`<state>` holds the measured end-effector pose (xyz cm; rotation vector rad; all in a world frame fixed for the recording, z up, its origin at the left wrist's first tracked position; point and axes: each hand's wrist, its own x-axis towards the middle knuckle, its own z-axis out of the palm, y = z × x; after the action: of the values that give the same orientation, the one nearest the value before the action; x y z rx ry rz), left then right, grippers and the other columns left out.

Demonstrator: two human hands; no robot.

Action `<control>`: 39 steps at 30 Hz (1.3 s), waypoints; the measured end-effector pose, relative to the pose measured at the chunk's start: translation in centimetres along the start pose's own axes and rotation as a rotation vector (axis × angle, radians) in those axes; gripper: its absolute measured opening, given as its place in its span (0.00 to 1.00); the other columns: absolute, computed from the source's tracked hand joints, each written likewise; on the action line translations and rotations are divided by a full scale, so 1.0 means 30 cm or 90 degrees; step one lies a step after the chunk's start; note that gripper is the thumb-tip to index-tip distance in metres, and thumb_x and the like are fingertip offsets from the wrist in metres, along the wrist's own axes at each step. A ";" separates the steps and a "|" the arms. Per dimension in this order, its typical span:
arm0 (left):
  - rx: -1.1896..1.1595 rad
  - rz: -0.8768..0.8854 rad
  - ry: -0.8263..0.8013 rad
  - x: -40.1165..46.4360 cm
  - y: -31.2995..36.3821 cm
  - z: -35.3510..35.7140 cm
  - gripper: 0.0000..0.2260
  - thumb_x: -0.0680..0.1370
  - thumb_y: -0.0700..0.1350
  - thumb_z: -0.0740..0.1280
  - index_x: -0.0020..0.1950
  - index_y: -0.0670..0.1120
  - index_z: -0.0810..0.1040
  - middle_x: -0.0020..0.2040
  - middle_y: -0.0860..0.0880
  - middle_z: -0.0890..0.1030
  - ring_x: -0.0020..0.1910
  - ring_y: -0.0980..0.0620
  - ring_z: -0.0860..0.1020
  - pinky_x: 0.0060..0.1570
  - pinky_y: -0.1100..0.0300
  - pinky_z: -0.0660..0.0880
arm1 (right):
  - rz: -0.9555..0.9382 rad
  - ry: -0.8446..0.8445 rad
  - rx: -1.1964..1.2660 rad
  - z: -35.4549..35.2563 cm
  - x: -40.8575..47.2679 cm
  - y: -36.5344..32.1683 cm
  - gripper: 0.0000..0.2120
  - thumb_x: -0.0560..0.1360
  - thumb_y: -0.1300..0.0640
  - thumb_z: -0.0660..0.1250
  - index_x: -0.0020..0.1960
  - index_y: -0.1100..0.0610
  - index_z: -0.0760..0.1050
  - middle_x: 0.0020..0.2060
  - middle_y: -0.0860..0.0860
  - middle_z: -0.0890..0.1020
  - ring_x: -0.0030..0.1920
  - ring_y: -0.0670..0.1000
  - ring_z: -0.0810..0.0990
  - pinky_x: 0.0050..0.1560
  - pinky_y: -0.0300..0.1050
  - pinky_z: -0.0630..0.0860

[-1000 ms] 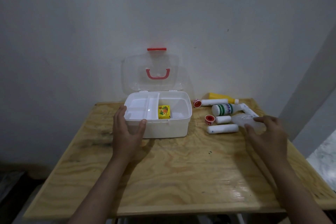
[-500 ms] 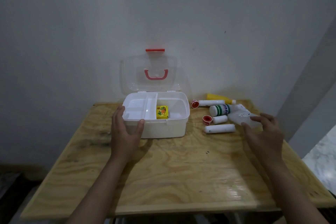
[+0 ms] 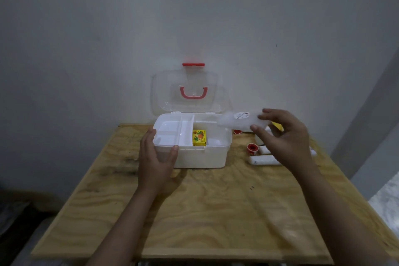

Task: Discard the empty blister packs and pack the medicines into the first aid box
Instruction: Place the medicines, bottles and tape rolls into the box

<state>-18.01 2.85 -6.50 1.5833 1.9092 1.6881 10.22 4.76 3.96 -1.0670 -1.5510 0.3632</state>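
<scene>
A white first aid box (image 3: 203, 157) stands open at the back of the wooden table (image 3: 205, 211), its clear lid (image 3: 187, 93) with a red handle leaning on the wall. A small yellow carton (image 3: 199, 138) lies inside beside a white tray insert. My left hand (image 3: 156, 157) grips the box's front left corner. My right hand (image 3: 285, 136) holds a translucent white bottle (image 3: 237, 121) in the air above the box's right rim. Several white tubes and bottles (image 3: 262, 160), some with red caps (image 3: 251, 148), lie to the right of the box, partly hidden by my right hand.
A pale wall rises directly behind the table. The table's right edge drops to a light tiled floor (image 3: 386, 207). Dark floor lies to the left of the table.
My right hand has lifted the translucent bottle off the table at the right and carried it left and up, over the box's right rim. My left hand stays on the box.
</scene>
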 end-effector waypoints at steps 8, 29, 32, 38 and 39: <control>-0.006 0.004 -0.001 0.000 0.006 -0.006 0.33 0.70 0.63 0.66 0.72 0.55 0.59 0.72 0.52 0.64 0.69 0.54 0.64 0.62 0.45 0.74 | -0.054 -0.285 -0.144 0.222 0.094 -0.028 0.12 0.65 0.55 0.76 0.47 0.55 0.80 0.49 0.54 0.79 0.50 0.52 0.78 0.53 0.52 0.78; -0.006 -0.015 0.013 0.001 0.026 0.005 0.34 0.69 0.62 0.66 0.72 0.55 0.59 0.71 0.51 0.65 0.66 0.56 0.65 0.58 0.56 0.74 | 0.073 -0.481 -0.288 0.481 0.171 0.026 0.14 0.66 0.61 0.76 0.51 0.56 0.80 0.56 0.53 0.78 0.51 0.53 0.78 0.51 0.42 0.75; 0.001 -0.004 0.019 -0.001 0.024 0.008 0.33 0.70 0.62 0.66 0.72 0.55 0.59 0.72 0.51 0.65 0.67 0.54 0.66 0.57 0.57 0.73 | 0.079 -0.494 -0.282 0.479 0.172 0.026 0.16 0.66 0.62 0.75 0.53 0.56 0.80 0.56 0.54 0.80 0.51 0.53 0.78 0.51 0.42 0.75; 0.000 0.004 0.021 -0.001 0.021 0.008 0.33 0.70 0.61 0.66 0.72 0.54 0.59 0.72 0.50 0.65 0.67 0.55 0.64 0.58 0.55 0.74 | 0.018 -0.384 -0.279 0.398 0.171 0.012 0.15 0.70 0.68 0.67 0.56 0.59 0.79 0.51 0.57 0.83 0.52 0.55 0.80 0.50 0.40 0.73; -0.002 0.008 0.021 -0.001 0.020 0.007 0.33 0.70 0.62 0.65 0.72 0.54 0.59 0.72 0.51 0.65 0.67 0.55 0.64 0.58 0.54 0.74 | 0.007 -0.326 -0.262 0.368 0.168 0.010 0.14 0.70 0.67 0.66 0.54 0.60 0.80 0.48 0.57 0.84 0.51 0.55 0.80 0.49 0.39 0.72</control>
<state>-17.50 2.86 -6.11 1.5787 1.9153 1.7313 0.78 12.38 3.65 -1.3696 -2.1401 0.3493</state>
